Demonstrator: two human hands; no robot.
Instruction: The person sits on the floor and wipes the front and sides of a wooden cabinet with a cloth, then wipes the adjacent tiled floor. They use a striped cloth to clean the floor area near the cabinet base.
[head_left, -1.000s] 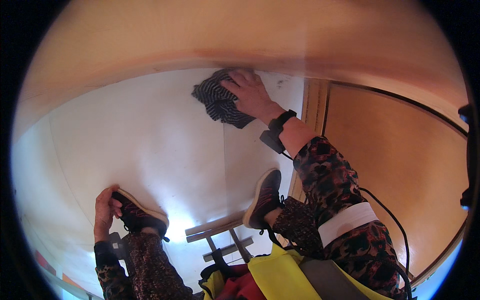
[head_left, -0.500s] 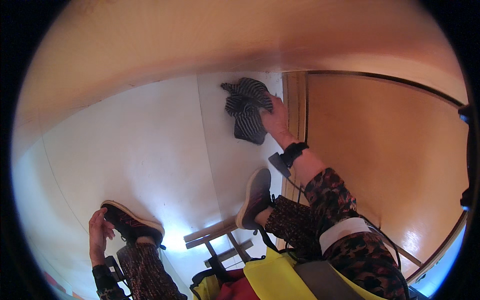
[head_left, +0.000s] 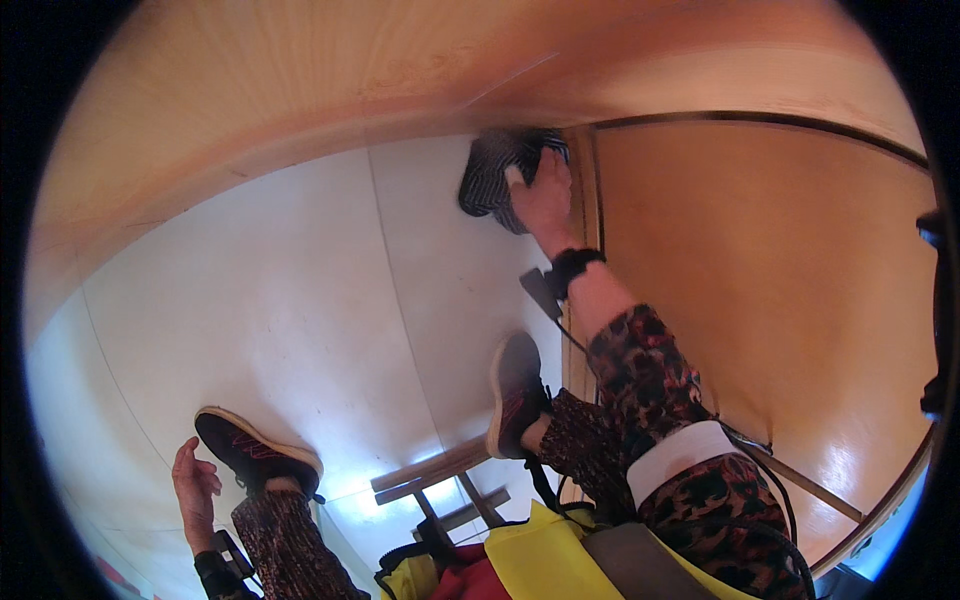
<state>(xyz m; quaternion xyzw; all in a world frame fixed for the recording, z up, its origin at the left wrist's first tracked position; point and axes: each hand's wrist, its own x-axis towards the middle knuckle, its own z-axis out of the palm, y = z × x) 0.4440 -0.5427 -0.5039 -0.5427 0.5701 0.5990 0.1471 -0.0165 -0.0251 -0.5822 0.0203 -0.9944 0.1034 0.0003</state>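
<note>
A dark cloth with pale stripes (head_left: 490,180) lies bunched on the white floor, in the corner where the wooden panels meet. My right hand (head_left: 545,205) presses down on it and grips it, thumb to the left and fingers over its right part. Some of the cloth is hidden under that hand. Down at the lower left, my left hand (head_left: 195,488) hangs beside my left shoe (head_left: 255,450). Its fingers are loosely bent and apart, with nothing in them.
A wooden panel (head_left: 300,80) curves across the far side, and an orange-brown wooden door or panel (head_left: 750,270) stands at the right. My right shoe (head_left: 515,395) is near its edge. A low wooden stool (head_left: 430,470) is between my legs. A cable (head_left: 780,490) runs along my right arm.
My right hand has pushed the striped cloth farther away and slightly right, into the corner. The cloth is more bunched. My left hand has barely moved.
</note>
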